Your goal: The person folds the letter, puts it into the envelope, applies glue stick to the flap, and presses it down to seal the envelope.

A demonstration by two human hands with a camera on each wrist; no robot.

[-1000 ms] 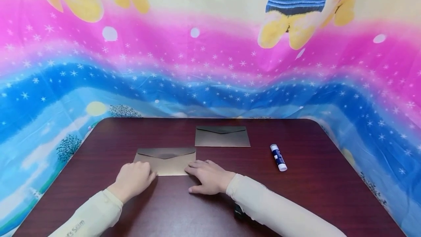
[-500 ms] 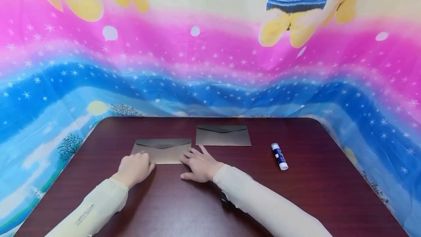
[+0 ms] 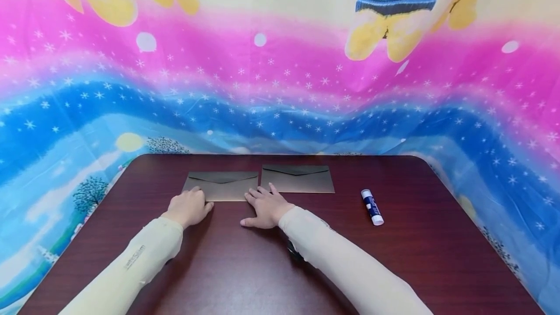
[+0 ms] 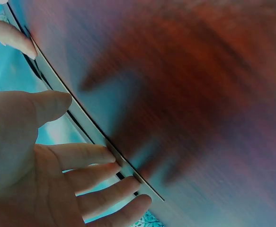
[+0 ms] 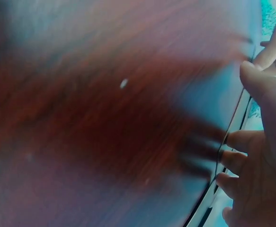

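A bronze-coloured envelope [image 3: 227,191], its pointed flap folded down at the far side, lies flat on the dark red table. My left hand [image 3: 187,207] rests on its near left corner; in the left wrist view that hand [image 4: 85,175] has relaxed, fairly straight fingertips on the envelope's surface. At the near right corner, my right hand [image 3: 268,208] touches the envelope with spread fingers. The right wrist view shows this hand [image 5: 258,146] with its fingertips down on it. Just to the right, a matching envelope [image 3: 302,183] lies alongside, a narrow gap between them.
A white and blue glue stick [image 3: 372,207] lies on the right part of the table [image 3: 332,247]. A colourful printed cloth [image 3: 280,81] hangs behind the far table edge and along both sides.
Both hands have slid the left envelope away toward the far edge, bringing it nearly level with the other envelope. The second envelope and the glue stick have stayed put.
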